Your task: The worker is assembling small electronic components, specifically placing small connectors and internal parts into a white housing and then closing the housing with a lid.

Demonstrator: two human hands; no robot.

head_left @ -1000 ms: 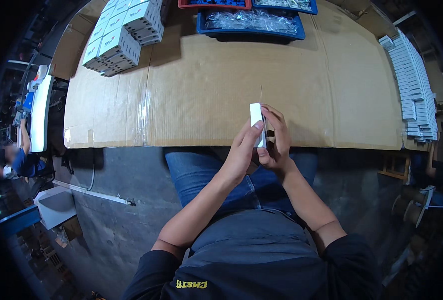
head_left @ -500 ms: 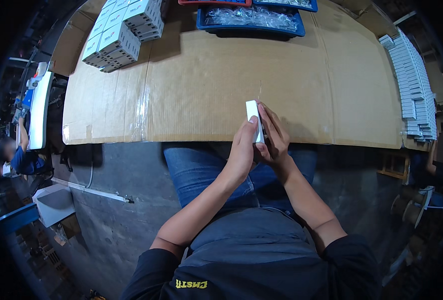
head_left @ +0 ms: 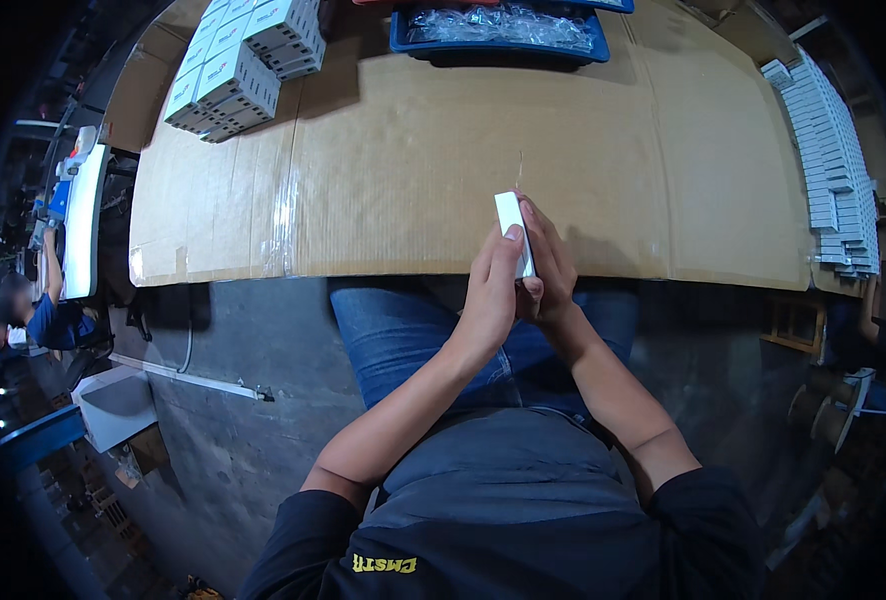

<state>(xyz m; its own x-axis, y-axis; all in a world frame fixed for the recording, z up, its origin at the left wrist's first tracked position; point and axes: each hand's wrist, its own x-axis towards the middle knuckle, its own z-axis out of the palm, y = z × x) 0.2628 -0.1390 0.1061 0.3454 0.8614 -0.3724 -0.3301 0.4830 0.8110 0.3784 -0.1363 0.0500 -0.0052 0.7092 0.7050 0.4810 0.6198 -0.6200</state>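
Note:
A small, slim white box stands on its narrow side between my two hands, just over the front edge of the cardboard-covered table. My left hand grips it from the left, with the thumb laid along its upper side. From the right, my right hand presses its fingers flat along the other face, and the thumb sits at the near end. Both hands are closed on the box. Its lower part and far face are hidden by my fingers.
Stacked white boxes stand at the back left. A blue bin of clear plastic packets is at the back, beside a red bin's edge. Many slim white boxes are piled along the right. Another person sits at far left.
My hands and the white box have shifted very slightly up in the picture, and the box is tilted a little more. The whole view has also moved slightly. The grip is unchanged.

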